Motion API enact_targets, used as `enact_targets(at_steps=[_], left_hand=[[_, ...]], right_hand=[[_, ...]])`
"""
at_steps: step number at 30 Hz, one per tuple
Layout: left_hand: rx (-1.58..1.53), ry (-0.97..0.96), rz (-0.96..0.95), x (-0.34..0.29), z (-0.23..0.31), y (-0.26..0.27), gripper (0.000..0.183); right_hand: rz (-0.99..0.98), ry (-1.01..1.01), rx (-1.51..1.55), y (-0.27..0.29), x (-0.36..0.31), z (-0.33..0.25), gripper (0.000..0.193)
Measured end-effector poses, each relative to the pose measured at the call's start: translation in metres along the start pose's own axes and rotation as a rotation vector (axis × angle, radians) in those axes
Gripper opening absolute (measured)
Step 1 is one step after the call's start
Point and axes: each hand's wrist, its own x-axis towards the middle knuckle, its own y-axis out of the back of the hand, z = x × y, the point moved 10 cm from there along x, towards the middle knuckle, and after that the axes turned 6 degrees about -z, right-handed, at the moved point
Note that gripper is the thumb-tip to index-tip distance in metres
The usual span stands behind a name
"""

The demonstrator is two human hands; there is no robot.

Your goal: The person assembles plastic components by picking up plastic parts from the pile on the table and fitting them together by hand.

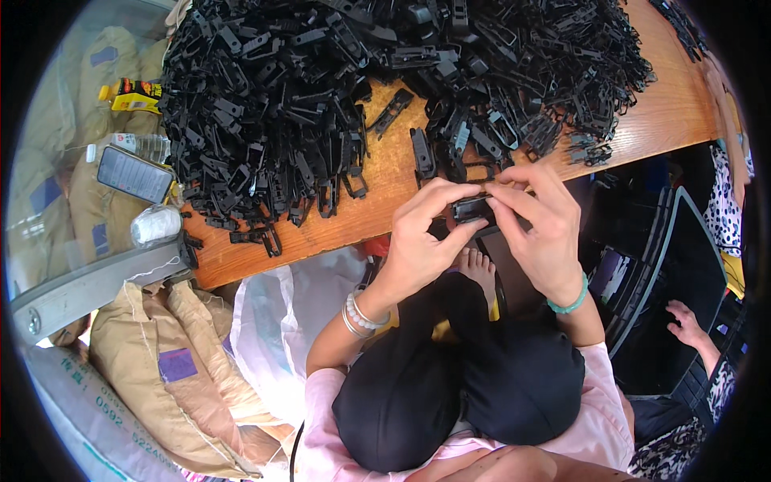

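Just off the near edge of the wooden table (666, 116), both hands meet around a small black plastic part (469, 211). My left hand (426, 229) pinches its left side between thumb and fingers. The fingertips of my right hand (544, 221) close on its right end and upper edge. My fingers cover much of the part, so its full shape is hidden. Right beyond my hands, a big heap of similar black plastic parts (257, 104) spreads across the table. A few loose ones, such as a slim black piece (391, 112), lie apart on the wood.
On the left are a phone (135, 174), a clear bottle (151, 148), a yellow-labelled bottle (135, 95) and a ball of white string (157, 226). Brown sacks (136, 353) and a white plastic bag (269, 329) stand below. Another person's hand (687, 323) rests over a black bin (683, 265) at right.
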Motion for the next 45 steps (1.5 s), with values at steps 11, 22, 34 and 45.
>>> enact_targets(at_steps=[11, 22, 34, 45], left_hand=[[-0.742, 0.367, -0.131, -0.008, -0.027, -0.013, 0.027], [0.785, -0.359, 0.321, 0.093, 0.056, 0.088, 0.015], [1.092, -0.074, 0.028, 0.078, -0.006, 0.07, 0.021], [-0.109, 0.068, 0.123, 0.01, 0.004, 0.052, 0.028]], right_hand=[[-0.051, 0.189, 0.374, -0.004, -0.006, -0.004, 0.023], [-0.213, -0.294, 0.946, -0.072, -0.031, 0.038, 0.01], [-0.16, -0.472, 1.144, -0.096, -0.039, 0.058, 0.011], [0.053, -0.463, 1.374, -0.051, -0.032, 0.05, 0.012]])
